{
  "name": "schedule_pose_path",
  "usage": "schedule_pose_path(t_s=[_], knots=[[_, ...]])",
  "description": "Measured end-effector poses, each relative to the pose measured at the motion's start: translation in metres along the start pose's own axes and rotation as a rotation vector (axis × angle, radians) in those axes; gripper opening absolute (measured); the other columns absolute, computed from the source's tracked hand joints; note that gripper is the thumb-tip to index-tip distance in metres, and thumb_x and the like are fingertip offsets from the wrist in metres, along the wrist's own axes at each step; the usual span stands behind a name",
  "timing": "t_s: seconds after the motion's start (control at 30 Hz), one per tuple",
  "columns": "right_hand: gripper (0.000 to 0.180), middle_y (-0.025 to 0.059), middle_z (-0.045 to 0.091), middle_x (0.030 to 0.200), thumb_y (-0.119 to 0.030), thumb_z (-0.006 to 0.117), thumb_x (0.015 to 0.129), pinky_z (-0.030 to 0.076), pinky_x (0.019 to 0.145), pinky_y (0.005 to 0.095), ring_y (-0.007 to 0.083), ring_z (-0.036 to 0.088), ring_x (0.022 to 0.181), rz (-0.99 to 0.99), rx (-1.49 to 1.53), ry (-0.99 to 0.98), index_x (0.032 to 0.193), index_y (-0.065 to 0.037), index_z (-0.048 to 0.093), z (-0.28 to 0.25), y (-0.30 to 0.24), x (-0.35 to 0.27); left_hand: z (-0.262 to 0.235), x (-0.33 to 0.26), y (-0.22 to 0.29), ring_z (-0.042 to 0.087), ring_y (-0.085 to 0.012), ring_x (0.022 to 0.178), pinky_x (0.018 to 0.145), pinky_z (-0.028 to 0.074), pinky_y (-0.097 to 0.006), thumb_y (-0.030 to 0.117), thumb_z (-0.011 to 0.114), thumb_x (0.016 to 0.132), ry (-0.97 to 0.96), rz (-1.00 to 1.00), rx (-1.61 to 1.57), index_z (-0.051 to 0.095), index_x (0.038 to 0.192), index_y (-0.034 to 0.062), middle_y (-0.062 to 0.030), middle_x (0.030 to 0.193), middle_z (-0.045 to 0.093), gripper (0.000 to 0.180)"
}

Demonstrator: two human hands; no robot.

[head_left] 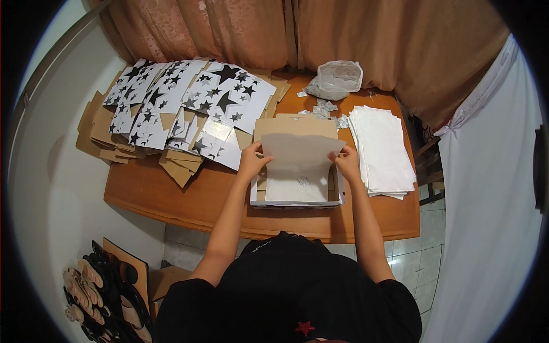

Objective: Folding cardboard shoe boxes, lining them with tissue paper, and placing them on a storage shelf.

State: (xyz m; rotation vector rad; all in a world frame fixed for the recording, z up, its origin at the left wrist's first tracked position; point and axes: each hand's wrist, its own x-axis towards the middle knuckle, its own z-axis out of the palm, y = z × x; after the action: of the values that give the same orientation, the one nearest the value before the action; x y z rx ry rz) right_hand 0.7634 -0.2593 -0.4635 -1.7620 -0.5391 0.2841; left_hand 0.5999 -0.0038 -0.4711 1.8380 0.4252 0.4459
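Note:
An open cardboard box sits at the table's front edge, its brown lid raised at the back. Between my two hands a sheet of white tissue paper is held up over the box by its sides. My left hand pinches the left edge, and my right hand pinches the right edge. The lower part of the paper lies inside the box. A small clear packet rests on the paper at the bottom.
A stack of white paper sheets lies right of the box. Behind it are small loose packets and a clear plastic bag. Flat star-printed cardboard pieces pile up at the left. Sandals stand at lower left.

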Motion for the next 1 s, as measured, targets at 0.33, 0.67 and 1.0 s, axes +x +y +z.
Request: schedule_pose_path(t_s=[0.33, 0.67, 1.0], knots=[[0.008, 0.0082, 0.061, 0.077, -0.001, 0.065, 0.063, 0.045, 0.067, 0.0321, 0.0246, 0.056, 0.075, -0.398, -0.417, 0.09, 0.069, -0.005, 0.065, -0.002, 0.001, -0.013, 0.011, 0.001, -0.013, 0.06, -0.0117, 0.074, 0.065, 0.046, -0.024, -0.003, 0.064, 0.069, 0.034, 0.029, -0.058, 0.065, 0.083, 0.0022, -0.0053, 0.081, 0.064, 0.015], [0.038, 0.0068, 0.055, 0.103, 0.015, 0.05, 0.067, 0.044, 0.082, 0.0369, 0.0288, 0.048, 0.097, -0.412, -0.665, -0.027, 0.082, -0.014, 0.069, -0.018, -0.011, -0.03, -0.017, -0.035, 0.039, 0.054, -0.0285, 0.099, 0.084, 0.044, -0.035, -0.002, 0.052, 0.074, -0.131, 0.27, 0.405, 0.065, 0.092, 0.0049, -0.0098, 0.105, 0.059, 0.024], [0.023, 0.0072, 0.056, 0.105, -0.009, 0.062, 0.074, 0.038, 0.088, 0.039, 0.0281, 0.049, 0.099, -0.47, -0.57, -0.128, 0.096, -0.012, 0.064, 0.015, -0.049, -0.053, 0.041, -0.079, 0.046, 0.029, -0.0335, 0.128, 0.104, 0.018, -0.05, 0.048, 0.048, 0.085, -0.321, 0.458, 0.762, 0.059, 0.116, 0.0161, -0.0103, 0.137, 0.038, 0.045]])
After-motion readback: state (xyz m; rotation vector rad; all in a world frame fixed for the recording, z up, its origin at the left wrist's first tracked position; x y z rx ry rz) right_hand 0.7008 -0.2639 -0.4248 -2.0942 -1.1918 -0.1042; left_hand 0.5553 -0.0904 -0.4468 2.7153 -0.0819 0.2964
